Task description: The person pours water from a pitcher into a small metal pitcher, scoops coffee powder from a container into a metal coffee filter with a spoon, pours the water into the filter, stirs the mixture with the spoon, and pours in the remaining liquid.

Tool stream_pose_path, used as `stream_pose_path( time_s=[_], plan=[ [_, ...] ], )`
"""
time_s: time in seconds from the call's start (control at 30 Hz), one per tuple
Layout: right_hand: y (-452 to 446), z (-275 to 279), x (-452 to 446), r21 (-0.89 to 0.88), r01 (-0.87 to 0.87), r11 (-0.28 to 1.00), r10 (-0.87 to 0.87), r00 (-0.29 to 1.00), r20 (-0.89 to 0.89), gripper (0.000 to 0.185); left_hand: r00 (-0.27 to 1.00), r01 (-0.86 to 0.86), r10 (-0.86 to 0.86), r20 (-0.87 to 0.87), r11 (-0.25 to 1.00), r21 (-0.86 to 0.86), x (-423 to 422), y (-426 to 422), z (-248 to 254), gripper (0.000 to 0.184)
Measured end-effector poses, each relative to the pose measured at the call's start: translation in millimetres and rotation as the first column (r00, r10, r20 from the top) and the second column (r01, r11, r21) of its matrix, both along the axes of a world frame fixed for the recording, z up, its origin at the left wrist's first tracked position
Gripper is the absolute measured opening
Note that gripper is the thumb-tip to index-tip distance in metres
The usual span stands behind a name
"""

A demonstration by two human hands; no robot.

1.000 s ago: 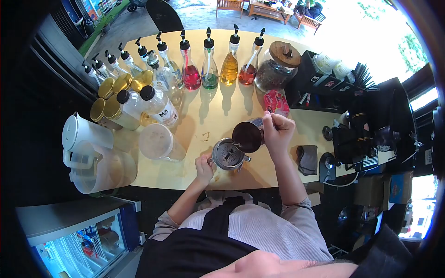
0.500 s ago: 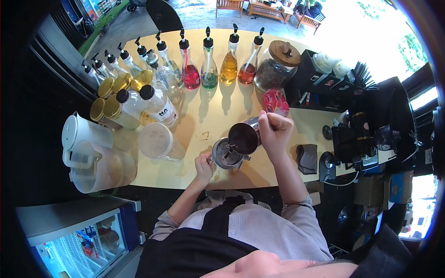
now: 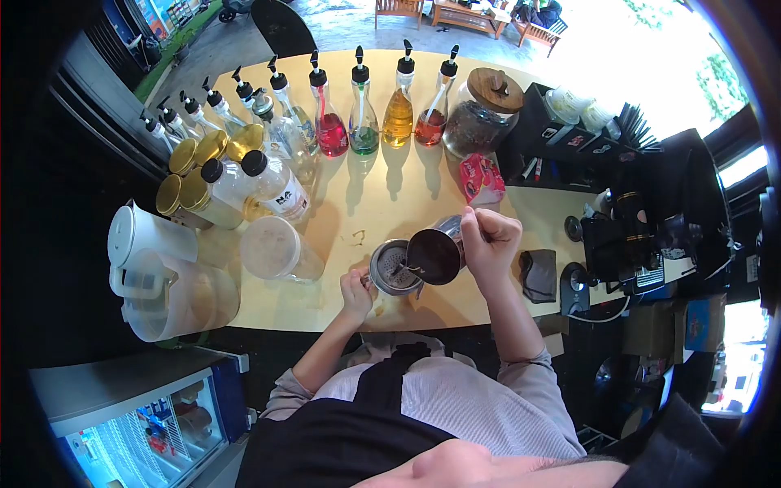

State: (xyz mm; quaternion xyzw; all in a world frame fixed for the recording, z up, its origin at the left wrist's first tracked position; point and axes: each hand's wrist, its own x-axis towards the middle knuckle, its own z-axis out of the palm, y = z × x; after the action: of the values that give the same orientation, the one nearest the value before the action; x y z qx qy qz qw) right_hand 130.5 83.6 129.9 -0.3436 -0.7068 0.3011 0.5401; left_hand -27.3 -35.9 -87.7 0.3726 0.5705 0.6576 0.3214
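My left hand is closed round the handle of a metal vessel with a perforated strainer in its mouth. Above its right side a metal pitcher is tipped to the left, its inside dark. My right hand grips that pitcher at its handle, thumb on top. A thin stream of liquid runs from the pitcher's lip onto the strainer. How much liquid either vessel holds, I cannot make out.
Pump bottles of coloured syrup line the table's far edge. A wooden-lidded jar and pink packet stand right of them. Left are a clear tub and a plastic jug. A folded dark cloth lies right.
My right hand and the pitcher have moved slightly right and down, uncovering more of the strainer. My left hand stays on the handle.
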Motion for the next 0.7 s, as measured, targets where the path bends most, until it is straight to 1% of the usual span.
stream_pose_path(
  time_s=[0.1,0.17,0.2,0.27,0.3,0.33,0.47,0.53,0.63,0.7],
  plan=[
    [-1,0,2,-0.001,0.008,1.000,-0.008,1.000,-0.008,0.036,1.000,0.010,-0.010,0.005,1.000,0.000,-1,-1,-4,0.057],
    [-1,0,4,0.008,0.014,1.000,-0.014,1.000,-0.017,0.036,1.000,0.018,-0.018,0.008,1.000,-0.010,0,0,5,0.057],
    [0,-1,6,0.008,0.021,1.000,-0.021,1.000,-0.009,0.036,1.000,-0.003,0.004,0.022,1.000,-0.029,3,1,9,0.049],
    [1,-3,9,0.007,0.027,1.000,-0.027,1.000,0.000,0.036,0.999,-0.024,0.026,0.036,0.999,-0.049,2,1,10,0.052],
    [2,-4,9,0.002,0.039,0.999,-0.039,0.999,0.000,0.036,1.000,0.003,-0.002,0.006,0.999,-0.032,-1,-1,3,0.049],
    [3,-4,10,-0.004,0.050,0.999,-0.050,0.999,0.001,0.036,0.999,0.030,-0.030,-0.025,0.999,-0.016,-3,-1,2,0.058],
    [8,-5,11,0.005,0.053,0.999,-0.053,0.999,0.008,0.035,0.999,0.026,-0.028,-0.038,0.999,-0.042,-3,-2,-3,0.058],
    [10,-3,9,0.014,0.068,0.998,-0.068,0.998,0.014,0.035,0.999,0.043,-0.042,0.031,0.999,-0.019,-3,-1,-6,0.058],
    [14,-4,8,0.022,0.080,0.997,-0.081,0.996,0.036,0.034,0.999,0.041,-0.041,0.023,0.999,-0.016,-3,-1,-5,0.058],
    [16,-4,4,0.025,0.075,0.997,-0.075,0.997,0.020,0.036,1.000,0.028,-0.028,0.001,0.999,-0.032,-2,-2,-1,0.058]
  ],
)
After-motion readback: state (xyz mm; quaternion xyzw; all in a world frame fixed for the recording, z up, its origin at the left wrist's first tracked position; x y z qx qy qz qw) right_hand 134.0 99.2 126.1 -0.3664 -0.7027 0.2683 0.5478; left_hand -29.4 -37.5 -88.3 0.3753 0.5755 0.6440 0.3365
